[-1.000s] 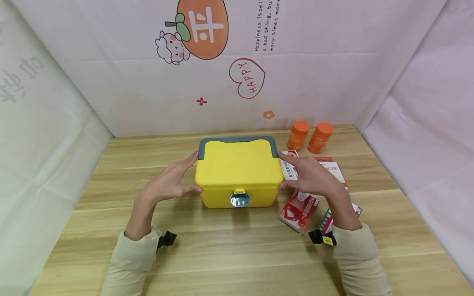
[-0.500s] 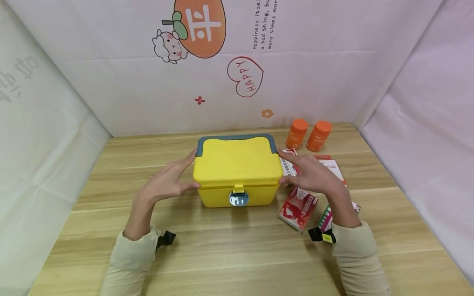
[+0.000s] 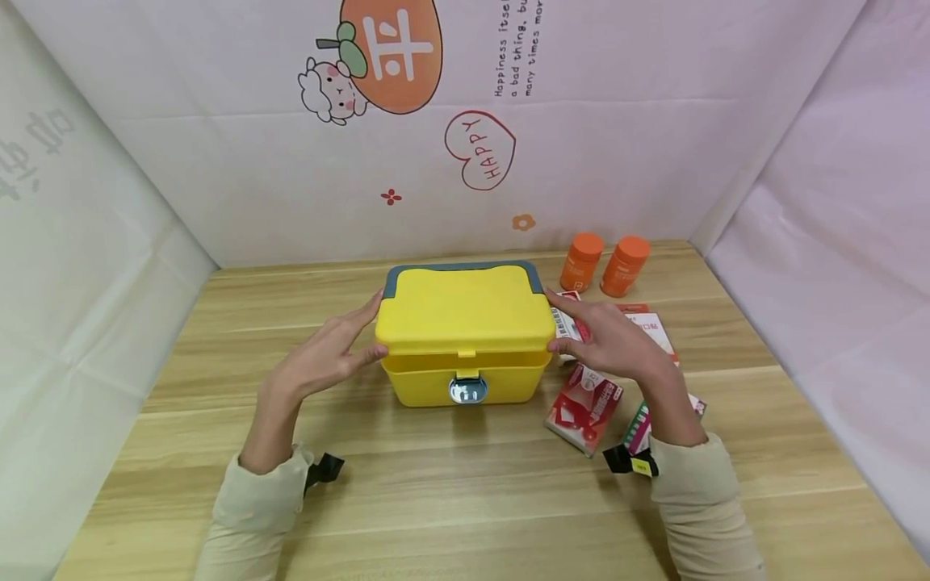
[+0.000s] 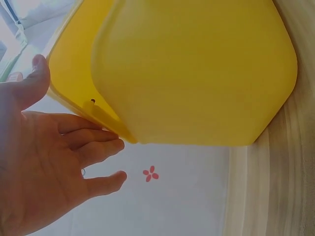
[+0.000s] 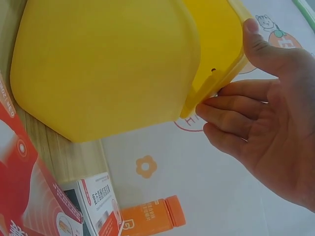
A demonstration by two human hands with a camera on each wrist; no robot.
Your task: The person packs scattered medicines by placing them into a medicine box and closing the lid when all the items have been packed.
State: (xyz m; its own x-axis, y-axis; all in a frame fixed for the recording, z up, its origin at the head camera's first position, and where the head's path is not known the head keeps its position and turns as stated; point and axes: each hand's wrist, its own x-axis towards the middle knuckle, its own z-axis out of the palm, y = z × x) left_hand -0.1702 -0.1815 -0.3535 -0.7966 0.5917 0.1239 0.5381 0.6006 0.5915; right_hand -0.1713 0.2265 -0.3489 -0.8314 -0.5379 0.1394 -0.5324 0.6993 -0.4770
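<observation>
A yellow storage box (image 3: 421, 389) with a clear front latch (image 3: 468, 390) stands in the middle of the wooden table. Its yellow lid (image 3: 465, 311), edged in grey-blue at the back, is tilted up at the front, leaving a dark-yellow gap above the body. My left hand (image 3: 323, 355) holds the lid's left side, thumb at the front corner and fingers toward the hinge (image 4: 110, 125). On the right side my right hand (image 3: 610, 343) grips the lid the same way, its thumb (image 5: 253, 37) against the front edge. The box's contents are hidden.
Two orange bottles (image 3: 583, 262) stand at the back right. Beside the box's right side lie a red medicine box (image 3: 584, 409), a white carton (image 3: 569, 319) and a white-and-red packet (image 3: 654, 332). A green-and-purple box (image 3: 639, 428) lies partly behind the right forearm.
The lid's front edge has risen from shut to partly raised, and both thumbs have moved up with it. The box body and the medicine packages stay in place.
</observation>
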